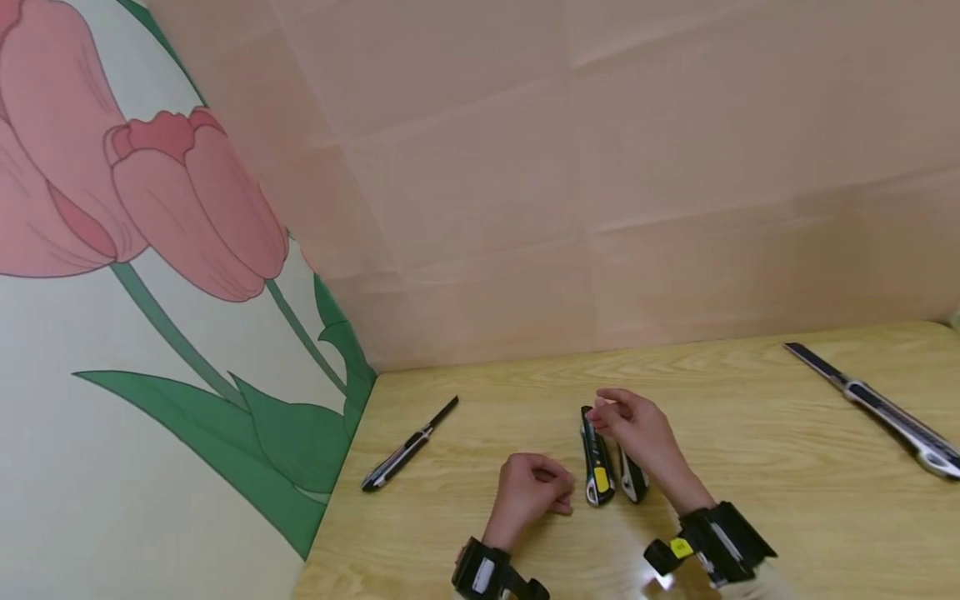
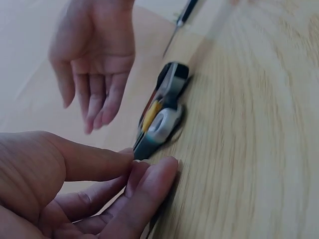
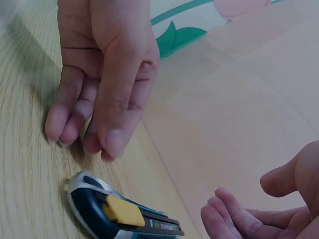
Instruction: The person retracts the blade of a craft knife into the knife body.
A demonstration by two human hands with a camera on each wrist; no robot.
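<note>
Two utility knives lie side by side on the table between my hands. One is black with a yellow slider [image 1: 601, 479]; the other, a dark and silver utility knife [image 1: 633, 479], is partly hidden by my right hand [image 1: 641, 429]. That hand hovers over their far ends with loosely bent fingers and nothing in its grasp. My left hand [image 1: 527, 490] is just left of the pair, thumb and fingertips close together, holding nothing. In the right wrist view, the yellow-slider knife [image 3: 124, 211] lies below the left fingertips.
A slim utility knife [image 1: 405, 454] with its dark blade out lies at the table's left. Another utility knife [image 1: 877, 408], blade also extended, lies far right. Brown paper [image 1: 480, 208] covers the wall behind the wooden table [image 1: 787, 517]; a tulip mural [image 1: 187, 200] fills the left wall.
</note>
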